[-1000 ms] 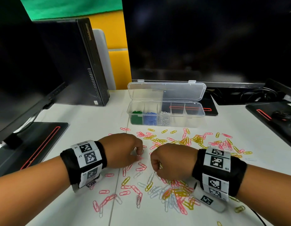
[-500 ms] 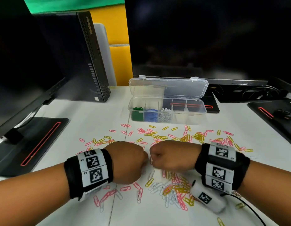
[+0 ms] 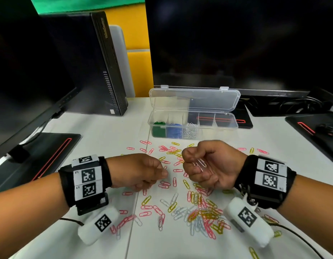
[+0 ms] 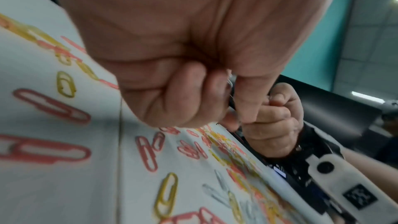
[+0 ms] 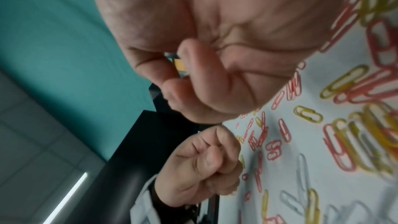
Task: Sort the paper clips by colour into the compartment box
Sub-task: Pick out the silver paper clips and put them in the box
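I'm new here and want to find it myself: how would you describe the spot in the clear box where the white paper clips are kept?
Start at the big dark monitor at the back of the white table; just before it sits the clear compartment box with its lid raised. Count from its left end: green clips, blue clips, then the white clips. Further right, the sections look empty.

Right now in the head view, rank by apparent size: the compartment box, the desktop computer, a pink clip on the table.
1. Desktop computer
2. Compartment box
3. Pink clip

The clip lies nearer the camera, yet looks smallest.
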`<action>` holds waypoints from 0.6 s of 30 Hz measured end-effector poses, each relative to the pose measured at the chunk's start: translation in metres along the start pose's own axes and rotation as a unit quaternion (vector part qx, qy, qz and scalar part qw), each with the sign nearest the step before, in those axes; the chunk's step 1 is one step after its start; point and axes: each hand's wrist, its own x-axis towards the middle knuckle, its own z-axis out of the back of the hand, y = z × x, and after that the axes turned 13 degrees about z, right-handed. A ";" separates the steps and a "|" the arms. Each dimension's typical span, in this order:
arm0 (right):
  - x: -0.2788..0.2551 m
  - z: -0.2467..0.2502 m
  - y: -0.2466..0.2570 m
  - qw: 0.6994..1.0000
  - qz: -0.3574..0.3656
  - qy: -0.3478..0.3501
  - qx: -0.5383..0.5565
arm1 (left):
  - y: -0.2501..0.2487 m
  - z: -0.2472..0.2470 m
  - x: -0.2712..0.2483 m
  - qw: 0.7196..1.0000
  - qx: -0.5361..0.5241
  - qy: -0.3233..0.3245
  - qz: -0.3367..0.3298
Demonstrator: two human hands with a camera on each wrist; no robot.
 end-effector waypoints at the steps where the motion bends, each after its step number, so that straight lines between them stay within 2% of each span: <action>1: 0.002 -0.001 -0.002 1.000 0.003 -0.013 -0.029 | 0.001 -0.001 0.001 0.997 0.074 -0.018 0.001; 3: 0.006 -0.004 -0.006 0.993 0.008 -0.045 -0.110 | 0.000 -0.005 0.003 0.969 0.238 -0.065 -0.012; 5: 0.009 -0.014 -0.008 0.971 -0.002 -0.048 -0.232 | -0.004 -0.014 0.000 0.923 0.368 -0.108 -0.043; 6: 0.009 -0.021 -0.008 0.935 -0.009 -0.032 -0.352 | -0.007 -0.019 -0.001 0.895 0.423 -0.129 -0.062; 7: 0.010 -0.027 -0.009 0.868 -0.014 -0.012 -0.496 | -0.007 -0.024 -0.002 0.867 0.470 -0.144 -0.081; 8: 0.011 -0.032 -0.009 0.784 -0.014 0.013 -0.621 | -0.005 -0.027 0.000 0.840 0.508 -0.158 -0.105; 9: 0.013 -0.034 -0.011 0.706 -0.010 0.039 -0.708 | -0.001 -0.030 0.002 0.820 0.532 -0.166 -0.127; 10: 0.015 -0.036 -0.013 0.651 -0.014 0.052 -0.757 | 0.002 -0.033 0.003 0.805 0.548 -0.174 -0.144; 11: 0.017 -0.037 -0.015 0.623 -0.023 0.055 -0.780 | 0.006 -0.035 0.005 0.792 0.564 -0.180 -0.150; 12: 0.019 -0.037 -0.017 0.615 -0.033 0.054 -0.786 | 0.008 -0.036 0.006 0.782 0.575 -0.185 -0.152; 14: 0.025 -0.036 -0.020 0.632 -0.040 0.048 -0.773 | 0.009 -0.036 0.003 0.788 0.569 -0.185 -0.144; 15: 0.028 -0.035 -0.021 0.639 -0.037 0.046 -0.767 | 0.008 -0.033 0.001 0.808 0.549 -0.175 -0.127; 18: 0.032 -0.034 -0.023 0.640 -0.038 0.062 -0.765 | 0.003 -0.020 -0.003 0.904 0.407 -0.121 -0.055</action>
